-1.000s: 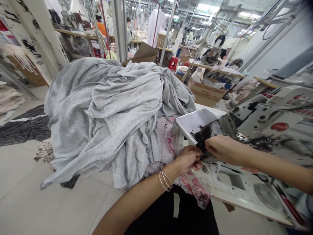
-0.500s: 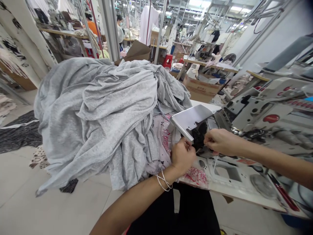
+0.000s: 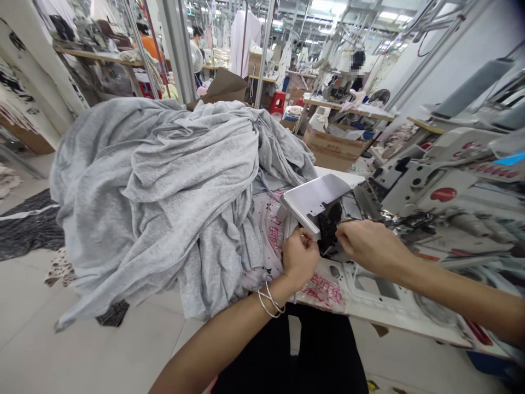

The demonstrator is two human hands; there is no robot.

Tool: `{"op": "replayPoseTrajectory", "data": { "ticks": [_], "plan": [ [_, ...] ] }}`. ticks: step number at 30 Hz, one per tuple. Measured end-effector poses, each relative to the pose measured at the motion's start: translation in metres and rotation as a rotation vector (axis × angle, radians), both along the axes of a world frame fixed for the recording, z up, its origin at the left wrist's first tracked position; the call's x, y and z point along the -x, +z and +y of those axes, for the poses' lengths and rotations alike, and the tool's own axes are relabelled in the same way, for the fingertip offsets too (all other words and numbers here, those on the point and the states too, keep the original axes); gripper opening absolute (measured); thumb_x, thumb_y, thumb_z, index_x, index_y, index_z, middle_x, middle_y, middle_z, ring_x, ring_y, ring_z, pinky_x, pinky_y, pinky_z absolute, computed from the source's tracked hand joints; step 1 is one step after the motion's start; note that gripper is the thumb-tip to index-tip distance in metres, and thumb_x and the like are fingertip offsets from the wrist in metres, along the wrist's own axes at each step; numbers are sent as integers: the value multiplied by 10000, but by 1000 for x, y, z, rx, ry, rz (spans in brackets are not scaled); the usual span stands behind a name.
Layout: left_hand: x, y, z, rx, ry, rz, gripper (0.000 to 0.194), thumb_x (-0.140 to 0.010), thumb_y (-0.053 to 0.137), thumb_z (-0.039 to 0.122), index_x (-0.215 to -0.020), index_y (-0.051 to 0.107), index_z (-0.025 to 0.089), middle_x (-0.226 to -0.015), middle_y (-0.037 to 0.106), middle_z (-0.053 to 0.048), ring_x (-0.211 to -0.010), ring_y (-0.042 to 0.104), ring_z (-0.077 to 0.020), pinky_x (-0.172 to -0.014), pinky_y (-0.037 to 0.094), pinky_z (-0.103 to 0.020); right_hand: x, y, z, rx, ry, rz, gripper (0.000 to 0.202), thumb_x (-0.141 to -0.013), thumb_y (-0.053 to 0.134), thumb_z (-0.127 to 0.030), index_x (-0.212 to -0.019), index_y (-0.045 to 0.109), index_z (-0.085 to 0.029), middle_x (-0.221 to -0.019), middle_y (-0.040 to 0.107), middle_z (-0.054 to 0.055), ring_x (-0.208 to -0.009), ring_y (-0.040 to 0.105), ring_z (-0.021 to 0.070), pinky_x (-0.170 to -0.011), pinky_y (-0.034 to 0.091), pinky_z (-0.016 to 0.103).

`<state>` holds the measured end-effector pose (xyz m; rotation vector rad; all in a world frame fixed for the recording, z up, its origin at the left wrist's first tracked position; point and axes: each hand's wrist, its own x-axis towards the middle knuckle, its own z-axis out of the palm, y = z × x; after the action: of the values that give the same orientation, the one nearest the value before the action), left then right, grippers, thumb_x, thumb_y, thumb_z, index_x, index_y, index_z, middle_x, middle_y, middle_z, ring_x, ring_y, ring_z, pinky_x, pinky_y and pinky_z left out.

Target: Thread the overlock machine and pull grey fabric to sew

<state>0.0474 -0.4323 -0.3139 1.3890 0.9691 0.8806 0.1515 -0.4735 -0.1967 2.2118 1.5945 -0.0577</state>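
My left hand (image 3: 301, 256), with bracelets at the wrist, is closed with its fingertips pinched at the lower edge of a shiny metal cover plate (image 3: 314, 197). What the fingertips hold is hidden. Just right of the plate, my right hand (image 3: 367, 245) makes a fist beside the dark mechanism (image 3: 330, 224) of a sewing machine (image 3: 430, 186); anything inside the fist is out of sight. The plate stands raised and tilted over the machine bed. A large heap of grey fabric (image 3: 184, 180) lies to the left of both hands.
Clear plastic with red print (image 3: 324, 290) covers the table near my lap. A cardboard box (image 3: 332, 148) and a red stool (image 3: 278, 102) stand beyond the table. Dark fabric (image 3: 33, 224) lies on the floor at left. Other people work at machines farther back.
The view has shifted slightly. My right hand has turned, its wrist now lower, and stays by the mechanism. My left fingertips have drawn in a little at the plate's edge.
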Motion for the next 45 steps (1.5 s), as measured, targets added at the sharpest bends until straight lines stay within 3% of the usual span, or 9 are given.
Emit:
{"op": "replayPoseTrajectory", "data": {
  "ticks": [5, 9, 17, 20, 22, 25, 29, 39, 45],
  "plan": [
    [0, 0, 0, -6, -9, 1, 169, -719, 526, 40, -732, 524, 209, -505, 465, 71, -491, 476, -129, -528, 317, -228, -10, 11, 7, 27, -76, 155, 201, -795, 512, -117, -704, 670, -203, -716, 694, 20, -745, 657, 205, -611, 381, 258],
    [0, -1, 0, -16, -7, 8, 165, -716, 524, 44, -729, 526, 209, -506, 473, 71, -489, 486, -129, -522, 321, -229, -13, 18, 11, 76, -100, 242, 222, -822, 528, -144, -676, 682, -209, -665, 692, -16, -639, 635, 149, -562, 394, 223],
    [-1, 0, 1, -87, -36, 84, 148, -741, 522, 74, -774, 596, 199, -547, 523, 54, -529, 529, -135, -549, 361, -231, -10, 7, 3, 15, -18, 48, 246, -838, 439, -146, -809, 681, -178, -867, 717, 124, -893, 672, 320, -633, 324, 329],
    [2, 4, -1, -178, -93, 104, 145, -761, 571, 109, -803, 668, 207, -522, 516, 58, -520, 505, -137, -561, 365, -240, -7, 6, 0, 6, -8, 22, 257, -859, 416, -163, -815, 669, -184, -868, 715, 126, -867, 680, 311, -619, 303, 331],
    [4, 7, -4, -246, -148, 102, 160, -792, 596, 136, -849, 717, 224, -568, 587, 47, -561, 541, -142, -601, 400, -241, -5, 6, -3, -10, -5, 16, 272, -882, 395, -177, -809, 656, -189, -831, 708, 117, -847, 680, 301, -614, 300, 330],
    [4, 9, -7, -319, -219, 99, 181, -828, 615, 135, -898, 753, 227, -789, 728, 8, -712, 639, -156, -707, 465, -241, -2, 5, -7, -38, -15, 10, 298, -910, 363, -193, -833, 651, -179, -831, 702, 129, -840, 677, 311, -606, 295, 336],
    [1, 6, -9, -362, -246, 119, 180, -856, 616, 129, -915, 765, 212, -974, 755, -31, -873, 690, -184, -804, 508, -259, -5, 5, -7, -67, -54, 69, 268, -877, 424, -190, -853, 691, -186, -889, 720, 116, -899, 669, 319, -643, 335, 331],
    [4, 10, -11, -420, -280, 172, 296, -849, 564, 54, -1007, 759, 210, -1055, 744, -33, -959, 708, -207, -880, 545, -303, -21, 16, 8, 6, -166, 301, 217, -782, 545, -122, -675, 714, -204, -682, 700, -6, -684, 648, 159, -574, 409, 219],
    [3, 11, -7, -451, -319, 246, 312, -845, 554, 59, -1018, 759, 217, -1044, 746, -41, -952, 710, -221, -885, 552, -330, -13, 10, 1, -56, -82, 164, 193, -800, 510, -137, -797, 697, -188, -838, 720, 70, -874, 664, 280, -655, 368, 303]
  ]
}}
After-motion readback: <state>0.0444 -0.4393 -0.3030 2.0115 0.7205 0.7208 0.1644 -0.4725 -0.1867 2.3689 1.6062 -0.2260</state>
